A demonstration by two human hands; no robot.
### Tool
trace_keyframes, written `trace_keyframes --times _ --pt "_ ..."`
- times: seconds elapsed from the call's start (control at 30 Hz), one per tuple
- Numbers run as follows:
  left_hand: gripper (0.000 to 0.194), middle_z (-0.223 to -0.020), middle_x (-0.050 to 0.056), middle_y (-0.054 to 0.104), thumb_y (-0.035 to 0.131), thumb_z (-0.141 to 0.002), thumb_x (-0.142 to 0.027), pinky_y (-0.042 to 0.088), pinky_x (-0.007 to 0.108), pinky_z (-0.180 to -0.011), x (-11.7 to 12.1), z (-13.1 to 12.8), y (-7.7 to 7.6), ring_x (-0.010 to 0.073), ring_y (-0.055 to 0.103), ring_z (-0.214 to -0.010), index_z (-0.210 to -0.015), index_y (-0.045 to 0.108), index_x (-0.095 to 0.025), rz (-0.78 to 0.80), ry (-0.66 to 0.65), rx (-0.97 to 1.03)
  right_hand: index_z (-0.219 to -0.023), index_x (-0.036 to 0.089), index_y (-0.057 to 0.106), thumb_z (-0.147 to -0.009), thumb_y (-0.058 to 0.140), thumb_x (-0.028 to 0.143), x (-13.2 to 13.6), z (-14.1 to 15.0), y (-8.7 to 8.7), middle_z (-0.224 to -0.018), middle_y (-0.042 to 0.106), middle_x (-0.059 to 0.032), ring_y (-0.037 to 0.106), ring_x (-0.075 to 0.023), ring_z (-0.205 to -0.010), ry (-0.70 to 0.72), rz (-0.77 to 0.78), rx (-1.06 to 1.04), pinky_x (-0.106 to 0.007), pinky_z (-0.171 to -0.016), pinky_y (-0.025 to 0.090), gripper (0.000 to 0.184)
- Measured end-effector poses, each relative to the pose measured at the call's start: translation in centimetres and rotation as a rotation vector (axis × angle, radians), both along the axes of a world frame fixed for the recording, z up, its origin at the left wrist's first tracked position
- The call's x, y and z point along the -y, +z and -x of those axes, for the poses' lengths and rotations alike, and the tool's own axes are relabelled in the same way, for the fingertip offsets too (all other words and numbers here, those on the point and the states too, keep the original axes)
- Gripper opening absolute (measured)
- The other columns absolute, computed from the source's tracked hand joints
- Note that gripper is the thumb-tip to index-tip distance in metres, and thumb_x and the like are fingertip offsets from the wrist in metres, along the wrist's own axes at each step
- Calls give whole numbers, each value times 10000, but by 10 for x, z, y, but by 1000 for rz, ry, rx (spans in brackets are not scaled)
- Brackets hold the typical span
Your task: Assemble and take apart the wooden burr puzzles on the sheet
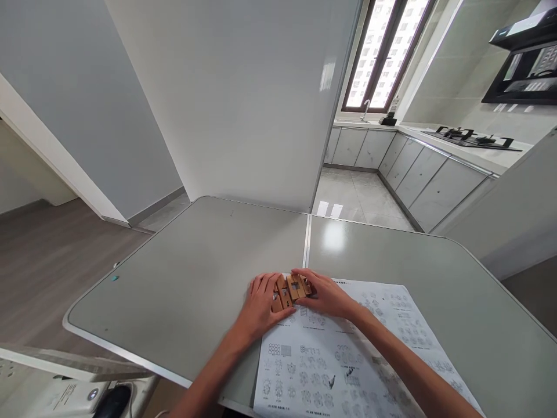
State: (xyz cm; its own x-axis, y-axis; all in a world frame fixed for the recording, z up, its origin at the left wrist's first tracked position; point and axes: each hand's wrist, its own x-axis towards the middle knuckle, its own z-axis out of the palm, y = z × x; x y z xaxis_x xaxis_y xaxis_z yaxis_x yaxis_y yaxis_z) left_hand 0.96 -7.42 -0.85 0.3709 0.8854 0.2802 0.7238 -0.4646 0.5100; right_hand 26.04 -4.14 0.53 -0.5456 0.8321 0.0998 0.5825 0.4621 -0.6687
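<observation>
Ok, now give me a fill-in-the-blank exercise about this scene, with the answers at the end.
1. Fingers of ____ the left hand and the right hand hold the brown blocks.
2. The printed sheet is mostly ____ in colour.
3. In the picture, the small teal item lies near the ____ edge of the table.

Missing words: both; white; left.

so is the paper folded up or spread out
Spread out: the paper lies open across the table, rows of printed drawings facing up.
</observation>
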Motion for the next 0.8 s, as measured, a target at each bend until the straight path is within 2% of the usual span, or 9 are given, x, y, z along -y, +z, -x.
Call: trace_keyframes --times 0.13,0.2,0.3,0.4,0.5,0.57,0.67,0.8 --pt "860 -1498 99 553 834 -824 -525 417 533 -1175 4 6 1 350 483 -1403 -1533 401 -303 -23 26 14 -1560 403 401 -917 729 403 14 -11 5 -1501 577 -55 708 -229 -961 -57 -2 2 -418 -927 578 722" --pt "898 -1521 103 537 841 -811 -534 404 542 -1189 8 12 -1 355 477 -1417 -1547 378 -307 -21 51 10 -1579 406 370 -927 711 384 30 -23 5 -1385 642 -54 704 -232 -939 -116 -6 -3 -414 -902 587 736" --pt "926 -1549 104 518 837 -812 -544 404 541 -1197 16 24 -4 356 456 -1448 -1565 350 -314 2 88 -6 -1573 417 386 -952 660 382 66 -48 1 -1177 711 -42 686 -215 -760 -243 51 12 -402 -789 613 679" --pt "915 -1541 110 524 816 -827 -556 420 551 -1185 23 35 -5 365 474 -1443 -1577 347 -322 19 124 -5 -1527 415 464 -942 662 426 107 -70 -7 -1017 735 -28 687 -225 -725 -360 102 -30 -371 -703 620 618" --pt "887 -1529 119 533 798 -845 -547 426 550 -1183 25 42 -5 364 489 -1437 -1577 354 -315 46 140 10 -1459 395 551 -930 673 484 145 -84 -14 -937 747 -21 685 -208 -686 -480 127 -109 -346 -711 628 550" --pt "881 -1524 118 537 807 -838 -533 433 547 -1178 25 44 -4 361 496 -1431 -1568 367 -316 61 142 19 -1413 371 595 -950 632 550 166 -88 -17 -988 762 -44 677 -202 -675 -598 97 -195 -344 -718 629 498" --pt "873 -1504 120 550 816 -825 -533 446 548 -1160 22 46 -2 364 512 -1410 -1555 389 -316 67 141 17 -1362 362 627 -939 615 630 189 -89 -19 -1261 742 -74 712 -214 -753 -747 74 -309 -337 -698 634 501" --pt "869 -1492 123 558 818 -820 -541 448 539 -1150 17 45 0 359 523 -1393 -1547 405 -302 63 137 -1 -1310 350 660 -921 612 677 205 -87 -25 -1264 757 -72 746 -245 -851 -873 63 -377 -326 -692 634 510"
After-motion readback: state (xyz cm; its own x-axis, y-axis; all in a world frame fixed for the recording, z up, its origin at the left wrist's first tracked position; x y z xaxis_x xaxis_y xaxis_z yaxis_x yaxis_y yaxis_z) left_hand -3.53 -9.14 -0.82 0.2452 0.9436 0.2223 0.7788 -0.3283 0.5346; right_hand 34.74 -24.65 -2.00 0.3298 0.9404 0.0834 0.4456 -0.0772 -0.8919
